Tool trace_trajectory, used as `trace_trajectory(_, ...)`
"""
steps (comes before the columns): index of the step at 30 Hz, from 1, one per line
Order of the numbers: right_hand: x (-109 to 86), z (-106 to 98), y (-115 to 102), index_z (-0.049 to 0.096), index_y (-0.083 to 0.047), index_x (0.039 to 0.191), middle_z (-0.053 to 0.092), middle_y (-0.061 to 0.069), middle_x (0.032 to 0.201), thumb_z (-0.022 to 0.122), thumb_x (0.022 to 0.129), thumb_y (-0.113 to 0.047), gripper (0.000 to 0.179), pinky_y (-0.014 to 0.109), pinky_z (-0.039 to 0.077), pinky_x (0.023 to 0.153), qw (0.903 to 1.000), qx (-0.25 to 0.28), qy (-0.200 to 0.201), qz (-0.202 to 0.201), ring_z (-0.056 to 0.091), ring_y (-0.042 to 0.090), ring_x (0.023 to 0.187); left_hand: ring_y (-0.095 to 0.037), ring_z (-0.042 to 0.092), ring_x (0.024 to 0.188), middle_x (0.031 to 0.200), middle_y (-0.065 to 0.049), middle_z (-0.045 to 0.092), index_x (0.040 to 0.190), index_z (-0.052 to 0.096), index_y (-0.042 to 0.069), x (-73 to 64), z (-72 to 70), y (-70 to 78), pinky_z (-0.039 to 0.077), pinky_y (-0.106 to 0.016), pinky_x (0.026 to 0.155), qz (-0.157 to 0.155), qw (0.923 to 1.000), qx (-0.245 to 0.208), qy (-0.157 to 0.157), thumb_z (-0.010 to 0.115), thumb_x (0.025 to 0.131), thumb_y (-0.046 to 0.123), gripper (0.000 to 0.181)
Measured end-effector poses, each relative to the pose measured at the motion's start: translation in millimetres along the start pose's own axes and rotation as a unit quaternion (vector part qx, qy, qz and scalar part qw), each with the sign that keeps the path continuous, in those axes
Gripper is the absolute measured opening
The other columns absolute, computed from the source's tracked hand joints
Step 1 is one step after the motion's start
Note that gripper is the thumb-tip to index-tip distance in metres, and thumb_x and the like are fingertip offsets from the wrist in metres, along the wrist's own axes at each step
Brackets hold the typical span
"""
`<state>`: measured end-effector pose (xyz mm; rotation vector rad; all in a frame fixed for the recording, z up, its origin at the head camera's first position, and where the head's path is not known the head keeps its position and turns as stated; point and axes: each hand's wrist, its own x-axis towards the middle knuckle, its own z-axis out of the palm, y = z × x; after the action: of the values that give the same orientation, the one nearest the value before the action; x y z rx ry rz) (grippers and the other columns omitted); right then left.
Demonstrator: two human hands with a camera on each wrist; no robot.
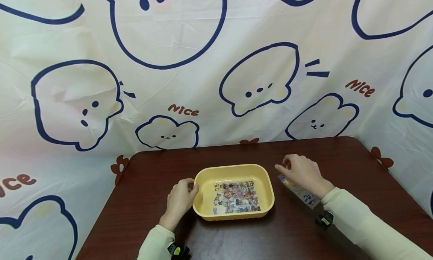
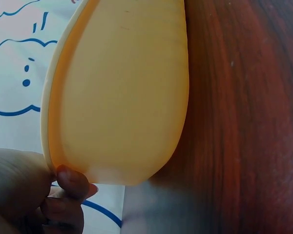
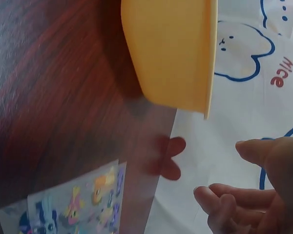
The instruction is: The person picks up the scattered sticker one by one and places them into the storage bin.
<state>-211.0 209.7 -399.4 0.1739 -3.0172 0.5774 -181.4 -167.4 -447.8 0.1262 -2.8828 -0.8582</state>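
A yellow plastic basin (image 1: pixel 233 216) sits on the table. My left hand (image 1: pixel 180 200) pinches its left rim; in the left wrist view the thumb and curled fingers (image 2: pixel 72 183) hold the rim's corner. Inside the basin lies a sheet of small cartoon stickers (image 1: pixel 236 198). To the right of the basin, my right hand (image 1: pixel 302 173) hovers over overlapping clear sticker sheets (image 1: pixel 308 198), holding nothing. The right wrist view shows the thumb apart from loosely bent fingers (image 3: pixel 239 197), with the sheets (image 3: pixel 73 209) flat on the table below.
The dark brown wooden table (image 1: pixel 236 239) ends at the back against a white cloth backdrop (image 1: pixel 209 83) with blue cartoon outlines. More of this cloth hangs at the left and right sides. A dark device is strapped to each wrist.
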Motion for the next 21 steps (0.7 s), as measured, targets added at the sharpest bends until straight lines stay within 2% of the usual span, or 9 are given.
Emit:
trace_trajectory(10, 3.0, -1.4, 21.1, 0.071, -0.004, 0.095, 0.063, 0.001, 0.070, 0.065, 0.095, -0.043, 0.039, 0.029, 0.039, 0.046, 1.0000, 0.000, -0.004, 0.002, 0.053, 0.014, 0.054, -0.012, 0.064, 0.065, 0.078, 0.001, 0.074, 0.116, 0.074, 0.009, -0.3, -0.2, -0.2, 0.046, -0.036, 0.057, 0.000, 1.0000, -0.003, -0.001, 0.067, 0.094, 0.028, 0.029)
trace_trajectory(21, 3.6, 5.4, 44.7, 0.071, -0.004, 0.095, 0.058, -0.001, 0.061, 0.064, 0.096, -0.044, 0.040, 0.029, 0.034, 0.044, 0.9992, -0.007, -0.031, 0.023, 0.051, 0.014, 0.051, -0.013, 0.064, 0.065, 0.079, 0.000, 0.074, 0.117, 0.073, 0.009, 0.2, 0.0, 0.1, 0.046, -0.036, 0.058, -0.002, 1.0000, -0.003, -0.004, 0.067, 0.095, 0.028, 0.030)
